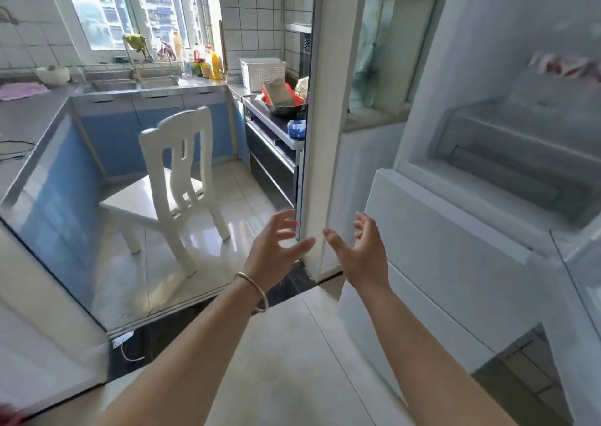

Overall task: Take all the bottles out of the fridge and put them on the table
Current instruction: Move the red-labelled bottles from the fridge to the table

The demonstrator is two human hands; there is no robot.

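The white fridge (461, 237) stands on the right with its upper compartment open. Its shelf and clear drawer (507, 152) show no bottle; a red and white packet (566, 65) lies on an upper shelf. My left hand (276, 247), with a bracelet on the wrist, and my right hand (361, 253) hover side by side in front of the fridge's left edge. Both have their fingers spread and hold nothing. No table is in view.
A white chair (175, 178) stands on the tiled kitchen floor to the left. Behind it run a blue counter with a sink (130, 84), several bottles (213, 65) by the window, a white basket (261, 71) and a bowl on the stove (286, 104).
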